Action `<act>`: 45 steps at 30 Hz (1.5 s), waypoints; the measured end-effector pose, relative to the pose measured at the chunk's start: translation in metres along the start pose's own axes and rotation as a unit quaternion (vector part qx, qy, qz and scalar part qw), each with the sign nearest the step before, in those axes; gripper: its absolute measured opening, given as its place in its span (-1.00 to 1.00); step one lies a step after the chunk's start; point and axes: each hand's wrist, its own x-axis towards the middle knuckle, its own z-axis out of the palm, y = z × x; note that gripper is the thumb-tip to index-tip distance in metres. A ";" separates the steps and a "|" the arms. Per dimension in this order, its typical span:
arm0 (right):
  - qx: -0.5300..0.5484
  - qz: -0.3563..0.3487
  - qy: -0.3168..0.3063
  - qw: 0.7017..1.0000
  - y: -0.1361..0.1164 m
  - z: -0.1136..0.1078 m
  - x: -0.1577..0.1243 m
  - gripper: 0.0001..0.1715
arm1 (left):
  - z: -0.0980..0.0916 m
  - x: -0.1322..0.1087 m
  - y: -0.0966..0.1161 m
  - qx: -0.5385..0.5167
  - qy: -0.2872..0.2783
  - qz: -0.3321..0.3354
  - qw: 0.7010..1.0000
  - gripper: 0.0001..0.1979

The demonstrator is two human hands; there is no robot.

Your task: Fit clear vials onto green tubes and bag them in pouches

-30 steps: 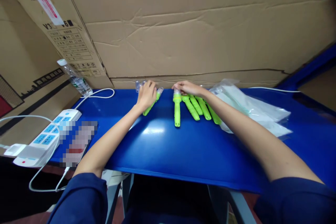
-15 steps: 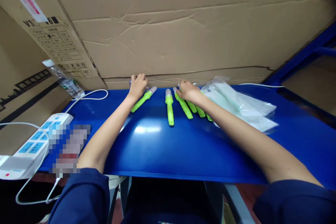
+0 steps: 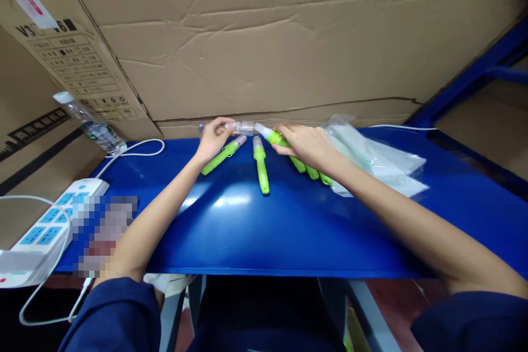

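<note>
My left hand (image 3: 212, 141) is closed on a clear plastic tube (image 3: 245, 127), held level near the back edge of the blue table (image 3: 231, 231). My right hand (image 3: 309, 147) grips a lime-green stick (image 3: 274, 136) with a whitish, see-through tip. That tip points left at the tube's end; whether they touch I cannot tell. Below the left hand, a similar green stick (image 3: 225, 155) lies slanted. Another green stick (image 3: 261, 169) lies between the hands, tip toward the cardboard. Several more sticks (image 3: 312, 172) are partly hidden under my right hand.
Clear plastic bags (image 3: 379, 162) with pale contents lie right of the sticks. A cardboard wall (image 3: 264, 55) closes off the back. At left are a water bottle (image 3: 93, 124), a power strip (image 3: 58, 214), a white cable (image 3: 150, 143) and a blurred-out flat item (image 3: 109, 228).
My right hand has lifted a green stick from the row and turned its tip leftward. My left hand has brought the clear tube out to the right, toward that tip.
</note>
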 end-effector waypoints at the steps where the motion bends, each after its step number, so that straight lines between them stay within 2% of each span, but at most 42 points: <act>1: -0.010 -0.015 -0.001 1.000 -0.002 -0.003 -0.004 -0.50 | 0.004 -0.004 0.003 -0.030 -0.011 -0.005 0.999 -0.69; 4: 0.011 -0.034 0.010 0.999 -0.001 0.002 -0.007 -0.46 | 0.014 -0.013 0.014 -0.076 -0.044 -0.010 0.996 -0.68; 7: 0.106 -0.065 0.065 0.990 0.010 0.020 0.000 -0.42 | 0.017 -0.019 0.020 -0.086 -0.073 -0.001 0.994 -0.69; 9: 0.158 -0.102 0.089 0.978 0.021 0.033 0.006 -0.42 | 0.015 -0.021 0.022 -0.068 -0.090 0.005 0.994 -0.67; 11: 0.177 -0.138 0.093 0.970 0.029 0.041 0.009 -0.52 | 0.011 -0.023 0.024 -0.021 -0.127 0.014 0.992 -0.66; 14: 0.148 -0.172 0.086 0.970 0.032 0.043 0.003 -0.75 | 0.008 -0.027 0.031 0.083 -0.191 0.073 0.975 -0.68; 18: 0.027 -0.146 0.089 0.985 0.021 0.033 -0.014 -0.64 | 0.009 -0.031 0.037 0.178 -0.221 0.131 0.950 -0.60; 20: 0.004 -0.120 0.081 0.989 0.016 0.027 -0.019 -0.60 | 0.011 -0.031 0.035 0.202 -0.224 0.153 0.941 -0.59; 23: 0.039 -0.092 0.028 0.995 0.014 0.016 -0.015 -0.62 | 0.017 -0.032 0.030 0.233 -0.225 0.194 0.926 -0.59; 25: 0.121 -0.076 -0.051 0.988 0.017 0.011 -0.006 -0.68 | 0.020 -0.031 0.028 0.256 -0.227 0.216 0.914 -0.59; 26: 0.185 -0.066 -0.104 0.975 0.020 0.009 -0.002 -0.66 | 0.021 -0.031 0.029 0.267 -0.226 0.227 0.909 -0.59; 28: 0.330 -0.044 -0.204 0.921 0.025 0.006 0.006 -0.58 | 0.021 -0.030 0.031 0.282 -0.227 0.244 0.900 -0.58; 30: 0.430 -0.024 -0.255 0.866 0.029 0.006 0.009 -0.56 | 0.018 -0.027 0.035 0.287 -0.235 0.246 0.896 -0.56; 31: 0.449 -0.016 -0.259 0.855 0.029 0.006 0.009 -0.59 | 0.015 -0.026 0.036 0.287 -0.240 0.242 0.895 -0.54; 32: 0.450 -0.013 -0.257 0.855 0.029 0.006 0.007 -0.59 | 0.013 -0.026 0.036 0.287 -0.246 0.234 0.896 -0.50; 34: 0.420 -0.023 -0.227 0.878 0.027 0.008 0.002 -0.52 | 0.008 -0.026 0.034 0.290 -0.253 0.211 0.899 -0.44; 36: 0.348 -0.063 -0.155 0.923 0.021 0.012 -0.005 -0.60 | 0.005 -0.028 0.030 0.289 -0.261 0.180 0.903 -0.47; 38: 0.235 -0.099 -0.055 0.965 0.013 0.018 -0.012 -0.72 | 0.006 -0.029 0.025 0.275 -0.262 0.147 0.913 -0.52; 40: 0.122 -0.102 0.020 0.987 0.003 0.025 -0.017 -0.67 | 0.007 -0.030 0.022 0.254 -0.250 0.125 0.926 -0.53; 41: 0.088 -0.092 0.036 0.991 -0.002 0.027 -0.018 -0.63 | 0.009 -0.030 0.022 0.249 -0.239 0.126 0.930 -0.52; 43: 0.090 -0.063 0.018 0.994 -0.007 0.029 -0.017 -0.60 | 0.011 -0.028 0.023 0.266 -0.212 0.159 0.927 -0.53; 45: 0.187 -0.024 -0.064 0.980 -0.005 0.025 -0.011 -0.55 | 0.013 -0.028 0.024 0.309 -0.194 0.206 0.908 -0.53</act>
